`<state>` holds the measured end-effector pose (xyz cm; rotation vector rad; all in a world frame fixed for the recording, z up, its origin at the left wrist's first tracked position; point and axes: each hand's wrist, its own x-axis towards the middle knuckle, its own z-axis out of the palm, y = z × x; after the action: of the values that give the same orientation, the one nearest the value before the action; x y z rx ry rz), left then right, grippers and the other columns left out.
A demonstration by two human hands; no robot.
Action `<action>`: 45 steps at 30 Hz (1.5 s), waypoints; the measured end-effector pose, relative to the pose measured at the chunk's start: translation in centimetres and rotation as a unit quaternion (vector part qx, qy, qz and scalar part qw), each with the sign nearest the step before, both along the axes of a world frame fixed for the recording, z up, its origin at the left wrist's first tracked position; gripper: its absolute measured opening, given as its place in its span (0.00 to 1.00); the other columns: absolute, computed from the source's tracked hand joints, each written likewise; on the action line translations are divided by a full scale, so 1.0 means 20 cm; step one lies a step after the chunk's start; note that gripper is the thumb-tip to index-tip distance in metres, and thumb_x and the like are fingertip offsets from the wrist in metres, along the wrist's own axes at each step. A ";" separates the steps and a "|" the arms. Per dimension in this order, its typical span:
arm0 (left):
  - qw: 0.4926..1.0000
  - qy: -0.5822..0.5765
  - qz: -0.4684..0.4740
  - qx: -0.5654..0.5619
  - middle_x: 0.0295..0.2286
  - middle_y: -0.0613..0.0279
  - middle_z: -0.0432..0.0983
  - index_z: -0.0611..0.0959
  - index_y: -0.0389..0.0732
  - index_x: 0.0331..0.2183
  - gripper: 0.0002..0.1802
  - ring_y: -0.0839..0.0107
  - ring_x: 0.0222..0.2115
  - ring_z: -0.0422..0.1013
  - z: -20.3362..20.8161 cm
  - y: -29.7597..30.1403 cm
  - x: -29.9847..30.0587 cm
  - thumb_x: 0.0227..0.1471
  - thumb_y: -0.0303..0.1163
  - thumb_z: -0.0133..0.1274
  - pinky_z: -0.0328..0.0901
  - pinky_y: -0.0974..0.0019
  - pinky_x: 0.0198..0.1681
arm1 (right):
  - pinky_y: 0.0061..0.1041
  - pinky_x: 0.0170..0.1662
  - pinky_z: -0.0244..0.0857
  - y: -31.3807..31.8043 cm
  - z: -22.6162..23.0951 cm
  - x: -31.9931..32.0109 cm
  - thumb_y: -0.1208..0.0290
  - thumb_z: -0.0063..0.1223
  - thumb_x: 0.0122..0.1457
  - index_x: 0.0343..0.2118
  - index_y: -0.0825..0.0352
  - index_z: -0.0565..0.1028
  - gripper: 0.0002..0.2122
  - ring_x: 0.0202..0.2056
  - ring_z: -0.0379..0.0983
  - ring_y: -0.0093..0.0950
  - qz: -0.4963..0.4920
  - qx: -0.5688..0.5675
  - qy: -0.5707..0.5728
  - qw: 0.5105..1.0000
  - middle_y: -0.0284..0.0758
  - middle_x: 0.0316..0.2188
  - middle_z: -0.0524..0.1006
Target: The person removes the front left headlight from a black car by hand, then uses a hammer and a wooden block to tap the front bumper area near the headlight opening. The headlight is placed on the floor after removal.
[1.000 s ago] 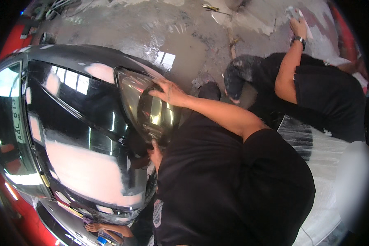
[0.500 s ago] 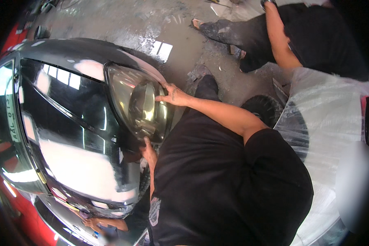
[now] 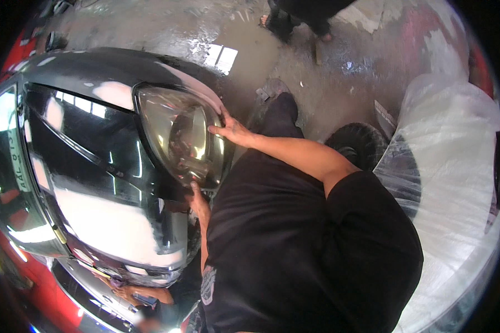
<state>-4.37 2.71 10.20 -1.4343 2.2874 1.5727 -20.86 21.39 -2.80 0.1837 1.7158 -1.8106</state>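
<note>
The headlight [image 3: 184,139] sits nearer the middle of the frame now; before, it was more to the left. The hand on its upper edge [image 3: 230,130] has slid down to the lamp's right side. The other person in black [image 3: 305,14], once big at the upper right, now only shows at the top edge.

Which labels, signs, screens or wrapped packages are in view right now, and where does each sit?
Sticker: pale strip with dark marks on the windscreen at the left edge, beside the dark glossy hood.
Plastic wrapping: clear, whitish film draped over a bulky rounded shape at the right.
No screens or signs visible.
Both hands, right hand and left hand, rest on the headlight.
</note>
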 end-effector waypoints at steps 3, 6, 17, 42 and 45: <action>1.000 -0.026 0.012 0.000 0.60 0.43 0.69 0.67 0.25 0.63 0.45 0.57 0.60 0.65 -0.01 -0.01 0.00 0.64 0.54 0.59 0.55 0.57 0.67 | 0.35 0.72 0.52 -0.01 -0.03 0.00 0.38 0.62 0.58 0.74 0.77 0.38 0.59 0.72 0.55 0.47 -0.011 -0.004 0.026 1.000 0.59 0.73 0.53; 0.999 -0.038 0.024 -0.001 0.60 0.44 0.70 0.69 0.25 0.62 0.43 0.58 0.59 0.66 -0.03 -0.03 0.00 0.64 0.53 0.59 0.56 0.57 0.65 | 0.35 0.72 0.51 -0.01 -0.05 0.00 0.38 0.61 0.59 0.74 0.77 0.38 0.58 0.72 0.54 0.46 -0.010 0.002 0.056 0.998 0.58 0.73 0.52; 0.995 0.091 0.002 0.033 0.57 0.47 0.73 0.73 0.27 0.60 0.40 0.59 0.56 0.67 -0.13 -0.08 0.03 0.63 0.52 0.60 0.58 0.57 0.64 | 0.37 0.70 0.55 0.05 0.10 -0.02 0.43 0.57 0.65 0.73 0.78 0.44 0.51 0.69 0.60 0.46 0.032 0.017 0.086 0.996 0.61 0.68 0.62; 0.997 0.067 -0.019 0.013 0.63 0.41 0.64 0.64 0.26 0.66 0.52 0.54 0.62 0.61 -0.09 -0.06 0.02 0.59 0.56 0.64 0.51 0.56 0.68 | 0.54 0.63 0.65 0.14 0.09 0.02 0.46 0.62 0.62 0.69 0.72 0.63 0.41 0.67 0.63 0.52 0.156 -0.036 -0.114 0.981 0.55 0.64 0.70; 0.997 0.078 -0.018 0.001 0.62 0.41 0.66 0.67 0.25 0.64 0.50 0.54 0.61 0.63 -0.09 -0.05 0.02 0.59 0.56 0.64 0.52 0.57 0.68 | 0.61 0.62 0.65 0.12 0.12 0.01 0.36 0.58 0.62 0.69 0.70 0.63 0.44 0.66 0.62 0.56 0.115 -0.056 -0.147 0.981 0.53 0.65 0.67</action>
<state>-4.04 1.67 8.38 -1.3066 2.3794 1.7337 -20.72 23.82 -0.44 0.1877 1.3666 -1.6140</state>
